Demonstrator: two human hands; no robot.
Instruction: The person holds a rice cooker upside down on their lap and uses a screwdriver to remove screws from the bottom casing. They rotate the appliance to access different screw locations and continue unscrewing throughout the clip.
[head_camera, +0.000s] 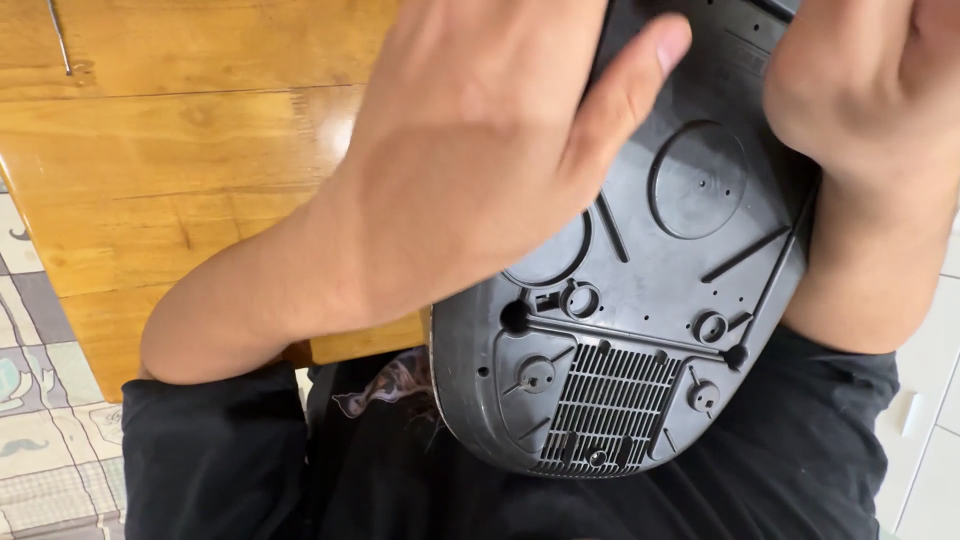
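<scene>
A dark grey plastic appliance base lies upside down against my chest, its underside facing me with moulded ribs, round recesses, screw posts and a vent grille near its lower edge. My left hand rests flat on its upper left part, thumb stretched across the plastic. My right hand curls over its upper right edge, fingers hidden behind the rim. Both forearms frame the base.
A varnished wooden table stretches left and behind the base, its edge near my left elbow. A thin metal rod lies at the table's far left. Patterned floor tiles show lower left, pale tiles at right.
</scene>
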